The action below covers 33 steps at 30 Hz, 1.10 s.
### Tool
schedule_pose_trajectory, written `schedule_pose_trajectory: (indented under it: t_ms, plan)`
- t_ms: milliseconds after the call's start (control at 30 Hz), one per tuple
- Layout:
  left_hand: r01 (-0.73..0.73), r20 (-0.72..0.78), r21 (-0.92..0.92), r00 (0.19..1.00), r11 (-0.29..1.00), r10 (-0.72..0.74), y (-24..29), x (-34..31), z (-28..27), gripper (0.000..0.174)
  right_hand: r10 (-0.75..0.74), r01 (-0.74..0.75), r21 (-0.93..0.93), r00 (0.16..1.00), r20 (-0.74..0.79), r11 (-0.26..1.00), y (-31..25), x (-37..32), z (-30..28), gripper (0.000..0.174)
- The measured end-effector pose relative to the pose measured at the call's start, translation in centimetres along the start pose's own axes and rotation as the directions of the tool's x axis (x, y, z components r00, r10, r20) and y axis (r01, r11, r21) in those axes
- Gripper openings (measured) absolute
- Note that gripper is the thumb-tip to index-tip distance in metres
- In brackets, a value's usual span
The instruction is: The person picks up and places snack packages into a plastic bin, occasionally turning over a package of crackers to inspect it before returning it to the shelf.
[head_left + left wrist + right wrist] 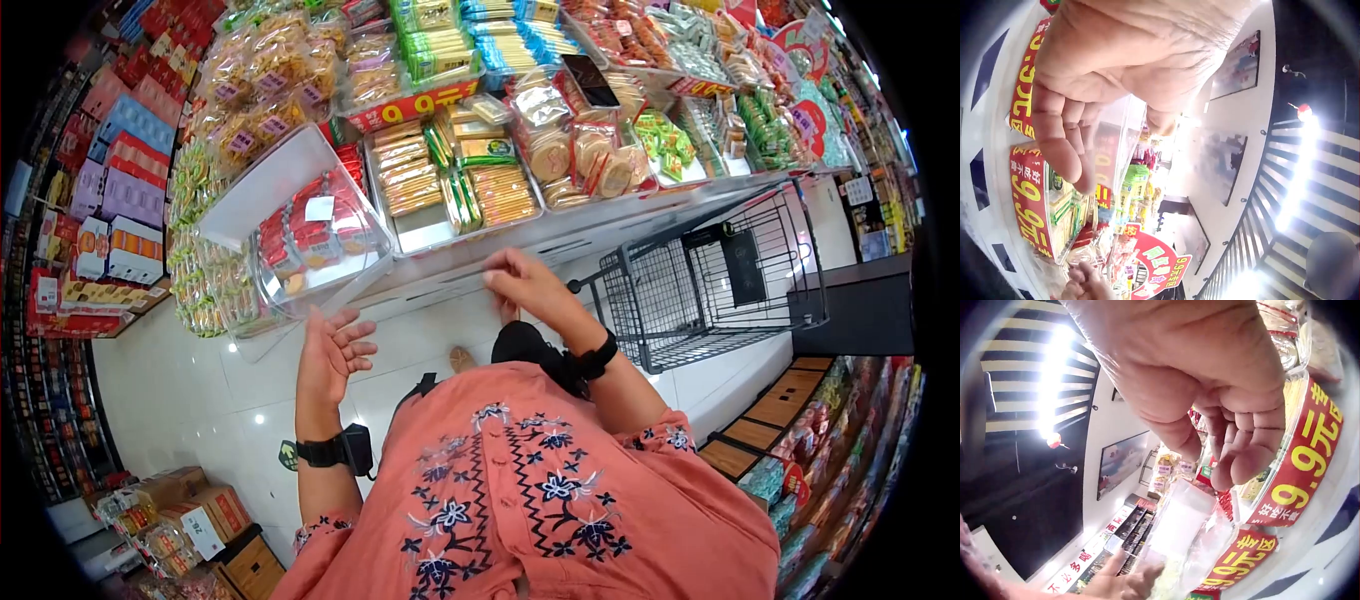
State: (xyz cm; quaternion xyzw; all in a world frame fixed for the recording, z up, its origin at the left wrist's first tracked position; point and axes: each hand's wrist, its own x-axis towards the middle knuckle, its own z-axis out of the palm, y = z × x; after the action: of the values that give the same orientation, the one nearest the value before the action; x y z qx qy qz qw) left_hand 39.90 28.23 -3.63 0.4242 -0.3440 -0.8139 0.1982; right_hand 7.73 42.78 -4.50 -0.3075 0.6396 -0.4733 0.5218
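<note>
A long white display counter [600,222] carries a clear plastic bin [262,185] at the near left corner, the empty left hand [332,352], fingers loosely spread, and empty right hand [530,287], loosely curled, near the front edge, red-wrapped packets [300,245] inside the bin.

1. The white-fronted table [455,268] carries clear bins.
2. The left bin [380,262] holds red packets [318,228].
3. Just beside it, the right bin [424,234] holds packaged biscuits [503,193].
4. Behind them, a red sign [412,106] reads 9.9.
</note>
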Motion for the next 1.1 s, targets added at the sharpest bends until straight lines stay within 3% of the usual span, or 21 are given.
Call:
schedule_pose_trajectory:
  t_ms: [67,100,167,233,333,400,533,700,800,933,967,1067,1100]
  plan:
    - [-0.004,0.021,0.095,1.000,0.996,0.002,-0.4,-0.8,1.9,0.063,-0.074,0.056,-0.151,0.990,-0.118,0.987,0.1,2.6,-1.7,0.029]
    - [-0.008,0.028,0.141,1.000,0.990,0.004,-0.6,-1.1,2.9,0.060,-0.337,0.224,-0.422,0.917,-0.214,0.878,1.6,5.2,-2.8,0.024]
    - [-0.031,0.040,0.203,0.999,0.979,0.024,-1.0,-1.3,4.5,0.058,-0.625,0.372,-0.642,0.749,-0.219,0.670,-0.8,8.4,-4.6,0.020]
    - [-0.034,0.041,0.233,0.999,0.972,0.025,-1.2,-1.0,5.5,0.054,-0.814,0.333,-0.882,0.573,-0.093,0.334,-2.6,12.5,-6.9,0.020]
    - [-0.065,0.037,0.270,0.998,0.961,0.057,-0.8,-0.6,7.7,0.051,-0.819,0.252,-0.949,0.574,-0.009,0.187,-5.2,17.6,-8.9,0.023]
    - [-0.072,0.043,0.292,0.997,0.954,0.062,-0.3,-0.1,8.7,0.050,-0.844,0.236,-0.970,0.530,0.083,0.053,-6.0,20.9,-9.9,0.021]
    - [-0.078,0.031,0.299,0.997,0.951,0.072,0.4,1.7,10.7,0.050,-0.841,0.102,-0.974,0.492,0.225,-0.201,-4.7,25.7,-11.4,0.020]
    - [-0.072,-0.009,0.295,0.997,0.953,0.078,0.6,4.1,12.5,0.045,-0.813,0.123,-0.971,0.530,0.240,-0.207,-4.3,28.0,-12.3,0.019]
    - [-0.064,-0.024,0.297,0.997,0.953,0.075,0.8,5.2,13.6,0.043,-0.824,0.228,-0.952,0.485,0.292,-0.203,-4.7,28.1,-12.5,0.020]
    - [-0.077,-0.038,0.332,0.995,0.940,0.095,1.3,6.9,14.7,0.040,-0.871,0.286,-0.952,0.436,0.227,-0.106,-6.2,27.6,-12.1,0.017]
    - [-0.085,-0.031,0.331,0.994,0.940,0.101,1.3,7.3,14.9,0.040,-0.886,0.283,-0.957,0.422,0.191,-0.071,-7.2,26.6,-11.8,0.017]
    - [-0.094,-0.017,0.336,0.994,0.937,0.105,1.7,8.6,16.0,0.041,-0.807,0.425,-0.863,0.589,0.033,0.274,-9.6,24.3,-12.3,0.017]
    - [-0.091,-0.019,0.340,0.994,0.936,0.103,2.0,8.9,16.4,0.041,-0.837,0.501,-0.782,0.544,-0.048,0.371,-9.4,24.2,-12.6,0.017]
